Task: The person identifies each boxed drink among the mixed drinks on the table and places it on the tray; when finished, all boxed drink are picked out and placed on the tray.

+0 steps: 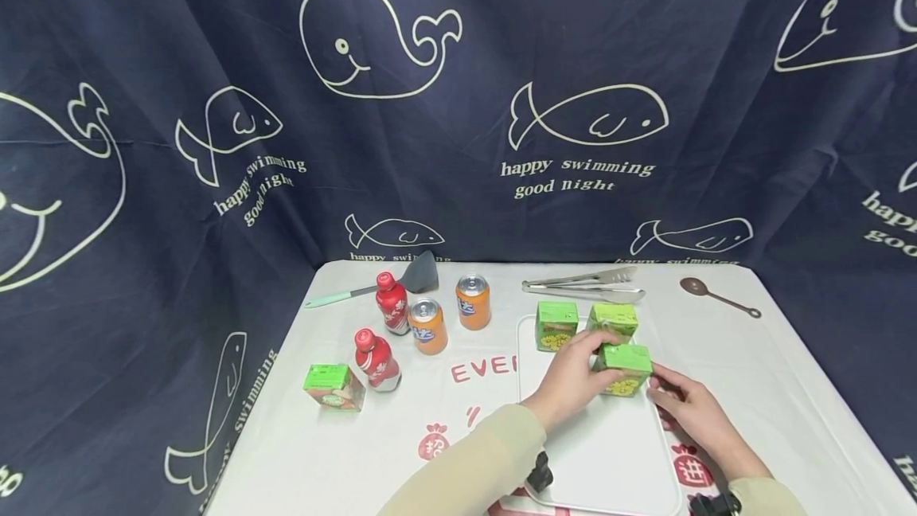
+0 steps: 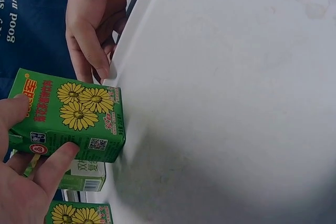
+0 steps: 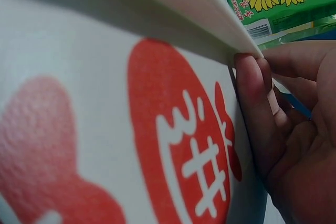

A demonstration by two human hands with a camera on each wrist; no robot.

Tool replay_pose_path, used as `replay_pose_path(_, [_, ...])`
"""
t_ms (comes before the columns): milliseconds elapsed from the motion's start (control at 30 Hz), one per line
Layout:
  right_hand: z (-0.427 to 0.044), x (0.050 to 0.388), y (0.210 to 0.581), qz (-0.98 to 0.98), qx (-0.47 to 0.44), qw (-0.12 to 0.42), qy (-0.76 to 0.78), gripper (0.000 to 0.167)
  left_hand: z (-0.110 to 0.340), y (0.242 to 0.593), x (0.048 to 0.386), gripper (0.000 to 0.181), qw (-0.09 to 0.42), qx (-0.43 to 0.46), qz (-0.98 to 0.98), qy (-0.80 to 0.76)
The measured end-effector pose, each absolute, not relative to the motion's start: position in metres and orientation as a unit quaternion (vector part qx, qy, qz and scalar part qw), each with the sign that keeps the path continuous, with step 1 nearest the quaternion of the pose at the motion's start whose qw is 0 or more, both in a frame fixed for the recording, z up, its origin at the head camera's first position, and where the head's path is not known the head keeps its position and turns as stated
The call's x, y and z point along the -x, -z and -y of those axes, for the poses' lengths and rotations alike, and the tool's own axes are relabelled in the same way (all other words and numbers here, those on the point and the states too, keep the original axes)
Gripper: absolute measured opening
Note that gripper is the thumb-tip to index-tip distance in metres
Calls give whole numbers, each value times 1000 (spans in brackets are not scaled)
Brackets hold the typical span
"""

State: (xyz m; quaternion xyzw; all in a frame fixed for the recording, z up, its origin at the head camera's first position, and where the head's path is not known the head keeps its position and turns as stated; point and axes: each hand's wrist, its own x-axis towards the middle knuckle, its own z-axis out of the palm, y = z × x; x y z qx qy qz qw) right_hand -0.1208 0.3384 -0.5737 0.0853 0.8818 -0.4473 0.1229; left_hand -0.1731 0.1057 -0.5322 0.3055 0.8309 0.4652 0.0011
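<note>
My left hand (image 1: 573, 382) grips a green drink carton (image 1: 625, 370) with yellow flowers at the right side of a white tray (image 1: 609, 452). In the left wrist view the thumb and fingers of the left hand (image 2: 26, 171) pinch the carton (image 2: 73, 114) from its two sides. My right hand (image 1: 691, 412) is at the tray's right edge; in the right wrist view the thumb and fingers of this hand (image 3: 289, 124) pinch the tray rim (image 3: 231, 30). Behind the held carton, two more green cartons, one at the left (image 1: 556, 325) and one at the right (image 1: 613, 318), stand at the tray's far end.
Left of the tray are two orange cans (image 1: 427, 326), two red bottles (image 1: 377, 361) and another green carton (image 1: 335, 387). A spatula (image 1: 421, 273), metal tongs (image 1: 583, 287) and a brown spoon (image 1: 719, 297) lie along the back of the table.
</note>
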Motion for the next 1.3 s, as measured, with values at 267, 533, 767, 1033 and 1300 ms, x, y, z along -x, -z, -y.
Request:
replay_pose_path(267, [-338, 121, 575, -886, -86, 119, 439, 71, -103, 535, 175, 43, -3, -315, -825, -469])
replay_pose_path(533, [-337, 122, 574, -887, -85, 117, 439, 70, -99, 536, 175, 43, -4, -323, -825, -463])
replay_pose_path(767, [-339, 121, 575, -885, -86, 119, 441, 71, -94, 533, 174, 45, 40, -317, -808, -495])
replay_pose_path(1033, [-338, 122, 574, -887, -87, 122, 437, 70, -81, 533, 175, 46, 51, -319, -814, -483])
replay_pose_path(1300, [-339, 122, 576, -886, -82, 122, 439, 70, -57, 527, 171, 46, 8, -363, -854, -373])
